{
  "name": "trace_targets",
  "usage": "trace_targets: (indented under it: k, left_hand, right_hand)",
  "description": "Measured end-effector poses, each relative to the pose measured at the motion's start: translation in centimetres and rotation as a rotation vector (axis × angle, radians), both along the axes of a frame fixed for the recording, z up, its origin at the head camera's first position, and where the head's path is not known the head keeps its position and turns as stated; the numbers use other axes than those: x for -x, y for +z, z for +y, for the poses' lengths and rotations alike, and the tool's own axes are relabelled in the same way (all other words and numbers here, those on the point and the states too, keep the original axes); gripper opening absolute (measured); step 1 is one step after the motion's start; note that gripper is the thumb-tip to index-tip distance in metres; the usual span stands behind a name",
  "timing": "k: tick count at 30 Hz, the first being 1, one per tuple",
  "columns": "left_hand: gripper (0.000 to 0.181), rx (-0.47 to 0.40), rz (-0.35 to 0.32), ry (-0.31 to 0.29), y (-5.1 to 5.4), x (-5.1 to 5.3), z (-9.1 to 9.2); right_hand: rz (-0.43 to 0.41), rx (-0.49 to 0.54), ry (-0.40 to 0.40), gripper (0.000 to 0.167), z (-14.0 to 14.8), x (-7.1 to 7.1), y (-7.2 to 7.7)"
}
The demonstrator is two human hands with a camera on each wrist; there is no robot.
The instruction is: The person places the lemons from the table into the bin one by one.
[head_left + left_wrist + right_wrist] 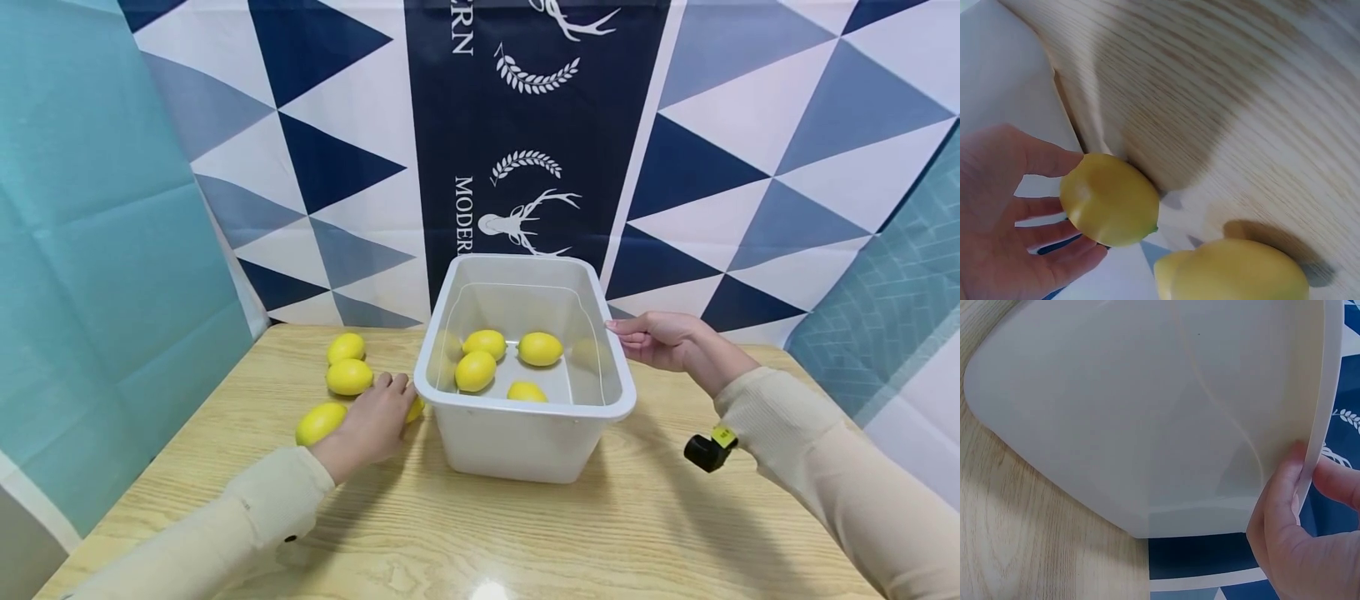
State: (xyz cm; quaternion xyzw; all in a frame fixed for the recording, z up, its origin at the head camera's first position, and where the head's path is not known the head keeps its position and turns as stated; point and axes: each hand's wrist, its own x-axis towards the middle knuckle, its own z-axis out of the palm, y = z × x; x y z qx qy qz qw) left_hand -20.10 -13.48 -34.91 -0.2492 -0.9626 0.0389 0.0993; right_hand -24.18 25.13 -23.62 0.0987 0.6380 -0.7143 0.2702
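A light grey plastic bin point(517, 442) stands upright on the table with several yellow lemons point(540, 349) on its floor. Just left of it, my left hand point(378, 421) holds another lemon point(1110, 200); the left wrist view shows the thumb on one side and the fingers on the other. In the head view the hand hides most of that lemon point(415, 408). On the bin's right side, my right hand point(660, 340) pinches the rim point(1322, 394) between thumb and fingers.
Three loose lemons point(349, 377) lie on the wooden table point(480, 533) left of the bin, beside my left hand. A patterned cloth point(337, 167) hangs right behind the table's back edge. A small black device point(708, 452) sits at my right cuff.
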Motion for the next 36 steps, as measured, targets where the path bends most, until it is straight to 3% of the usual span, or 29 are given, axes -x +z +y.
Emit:
trace_targets:
  k: [5, 18, 24, 31, 36]
  left_hand:
    - [0.040, -0.015, 0.009, 0.007, -0.4, 0.6, -0.6]
    - [0.035, -0.013, -0.064, 0.089, -0.7, 1.5, -1.1]
    - [0.043, -0.015, -0.129, 0.107, -0.8, 1.4, -1.4]
    - [0.052, -0.025, -0.171, 0.119, -0.5, 1.1, -1.6]
    - [0.053, -0.054, -0.183, 0.115, -0.3, 0.9, -1.6]
  right_hand:
    - [-0.006, 0.016, -0.003, 0.023, 0.0, 0.0, -0.1]
    - [-0.014, 0.032, -0.009, 0.025, 0.1, 0.0, -0.2]
    - [-0.016, 0.035, -0.010, 0.024, 0.1, 0.0, -0.2]
    - [-0.009, 0.063, 0.025, 0.010, 0.6, 0.1, -0.4]
    - [-0.009, 0.040, 0.000, 0.019, 0.3, -0.1, -0.2]
